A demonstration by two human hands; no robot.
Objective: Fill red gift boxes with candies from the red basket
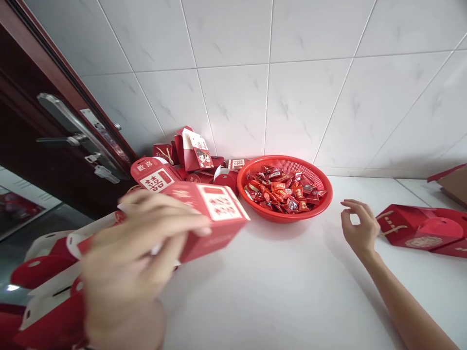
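My left hand (134, 257), blurred by motion, grips a red box (215, 233) with a white panel and red characters, above the left part of the white surface. To the right of the basket, my right hand (359, 223) is raised with thumb and fingertips curled close together; nothing shows between them. A round red plastic basket (284, 218) sits near the wall between the hands and holds many wrapped candies (282, 192). Just right of my right hand stand red boxes with gold lettering (412, 226).
Open red boxes (54, 311) crowd the left side, and more (193, 150) are piled by the wall. A dark door with a metal handle (76, 126) is at far left. A brown carton (456, 184) stands at the right edge. Tiled wall (233, 107) runs behind.
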